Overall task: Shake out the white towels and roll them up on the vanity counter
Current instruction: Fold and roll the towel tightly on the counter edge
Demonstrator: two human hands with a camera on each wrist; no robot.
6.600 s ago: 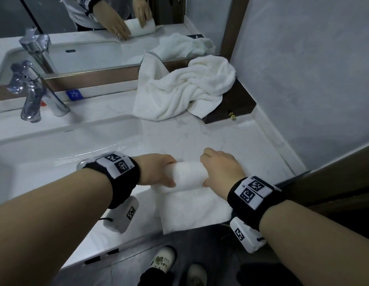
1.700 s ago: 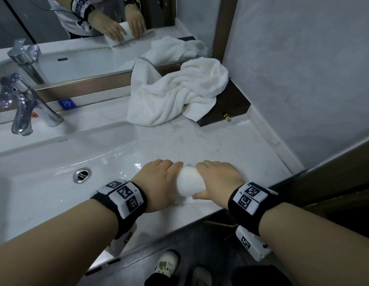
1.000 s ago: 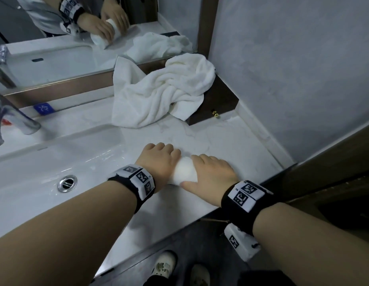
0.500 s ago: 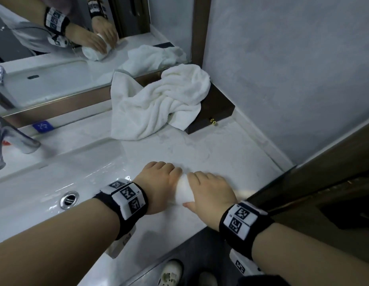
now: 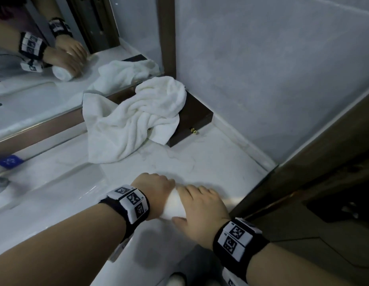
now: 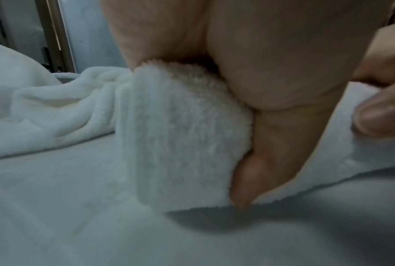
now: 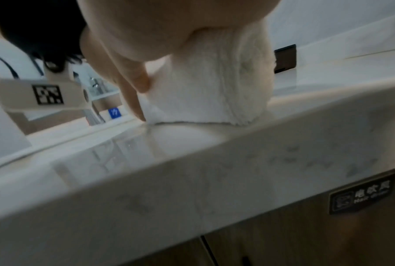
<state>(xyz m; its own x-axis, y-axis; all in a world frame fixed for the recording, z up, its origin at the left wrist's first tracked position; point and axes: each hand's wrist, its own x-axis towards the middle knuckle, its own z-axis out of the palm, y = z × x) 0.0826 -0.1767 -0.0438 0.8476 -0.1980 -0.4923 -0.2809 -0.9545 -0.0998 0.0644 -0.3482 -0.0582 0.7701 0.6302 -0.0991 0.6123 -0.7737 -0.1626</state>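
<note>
A white rolled towel (image 5: 175, 204) lies on the marble vanity counter (image 5: 210, 162) near its front right corner. My left hand (image 5: 157, 193) grips its left end, with the thumb (image 6: 280, 126) pressed on the near side of the rolled towel (image 6: 183, 129). My right hand (image 5: 202, 204) curls over the right end, palm on top of the rolled towel (image 7: 214, 86) and thumb (image 7: 133, 90) down to the counter. A second white towel (image 5: 136, 120) lies crumpled at the back, draped partly over a dark wooden box (image 5: 198, 118).
The sink basin (image 5: 45, 195) lies left of my hands. A mirror (image 5: 55, 58) runs along the back and a grey wall (image 5: 272, 69) closes the right side. The counter's front edge (image 7: 192, 171) is just below the roll, with a cabinet label (image 7: 362, 195) beneath.
The flat tail of the towel has been wound into the roll. Both hands have stayed on the roll, which has shifted slightly rightward towards the counter's front corner.
</note>
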